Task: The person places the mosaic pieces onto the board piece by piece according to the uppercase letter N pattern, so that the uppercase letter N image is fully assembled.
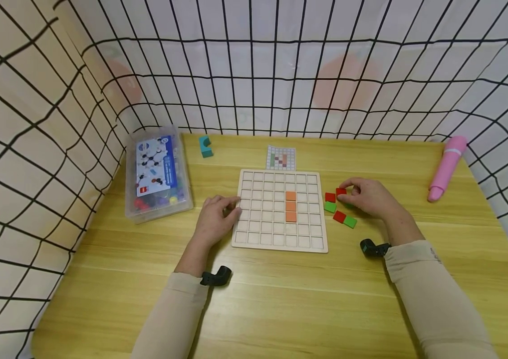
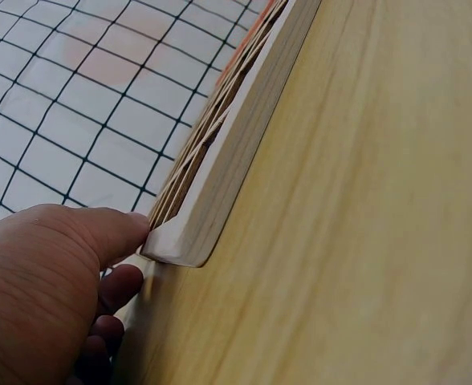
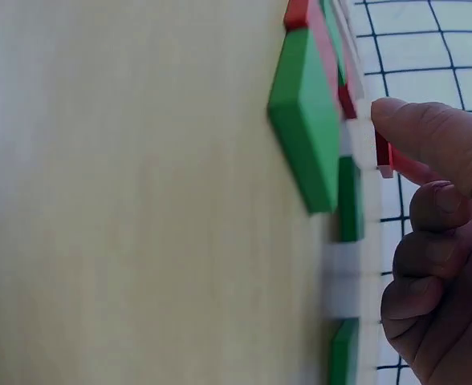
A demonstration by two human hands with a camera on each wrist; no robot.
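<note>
The right hand (image 1: 369, 197) is pinching a red tile (image 1: 341, 191) to the right of the square board (image 1: 269, 210). Across the board, farther from that tile, the left hand (image 1: 215, 218) is touching the left edge; whether it is gripping, I cannot tell.

Before me: a yellow-brown wood-grain tabletop (image 1: 281, 299).
Lying on it, left to right: clear plastic lidded box with blue-and-white label (image 1: 157, 172); small teal notched block (image 1: 205, 151); pale square wooden grid board (image 1: 279, 216), small printed grid card (image 1: 281, 158) just beyond its far edge; loose red square tiles (image 1: 330, 197) and green square tiles (image 1: 350, 222) beside it; pink tapered cylinder (image 1: 447, 169), well apart.
</note>
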